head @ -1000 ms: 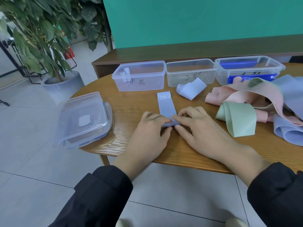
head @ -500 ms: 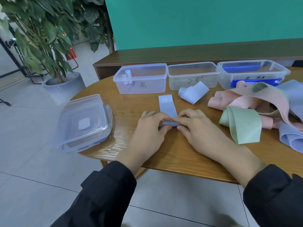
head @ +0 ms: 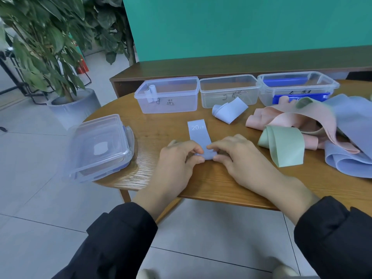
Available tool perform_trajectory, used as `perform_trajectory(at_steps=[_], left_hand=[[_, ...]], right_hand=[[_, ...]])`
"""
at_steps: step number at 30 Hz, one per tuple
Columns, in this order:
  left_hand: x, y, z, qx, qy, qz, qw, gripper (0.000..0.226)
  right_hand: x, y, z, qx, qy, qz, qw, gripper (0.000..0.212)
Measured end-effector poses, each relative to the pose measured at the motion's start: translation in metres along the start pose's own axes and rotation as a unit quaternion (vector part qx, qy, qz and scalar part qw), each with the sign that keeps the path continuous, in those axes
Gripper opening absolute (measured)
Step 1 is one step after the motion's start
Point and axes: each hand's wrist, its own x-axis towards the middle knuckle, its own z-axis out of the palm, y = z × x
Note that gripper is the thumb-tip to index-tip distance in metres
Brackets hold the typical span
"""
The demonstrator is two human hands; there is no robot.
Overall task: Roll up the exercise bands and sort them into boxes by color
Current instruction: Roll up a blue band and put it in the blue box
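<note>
Pinching blue band (head: 199,133) roll, left hand (head: 177,164), right hand (head: 239,158)

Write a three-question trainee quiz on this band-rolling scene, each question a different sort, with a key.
1. True or false: both hands grip the rolled end of the blue band marked 20 LB.
2. Multiple choice: the leftmost clear box holds A) a green band, B) a small pale roll, C) nothing.
3. Fill in: the loose green band lies to the ___ of the right hand.

Key:
1. True; the left hand and right hand pinch the roll between them.
2. B.
3. Right.
</note>
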Motion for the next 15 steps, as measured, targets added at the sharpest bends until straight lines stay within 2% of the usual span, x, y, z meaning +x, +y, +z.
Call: perform_trajectory(at_steps=[6, 15], left_hand=[[-0.03, 0.01, -0.006, -0.001, 0.008, 0.035, 0.999, 0.005], [-0.035, 0.004, 0.002, 0.037, 0.019, 0.065, 0.997, 0.01]], right_hand=[[-0.03, -0.014, -0.015, 0.024, -0.002, 0.008, 1.0, 0.01], [-0.035, -0.013, -0.015, 0.005, -0.007, 0.004, 1.0, 0.005]])
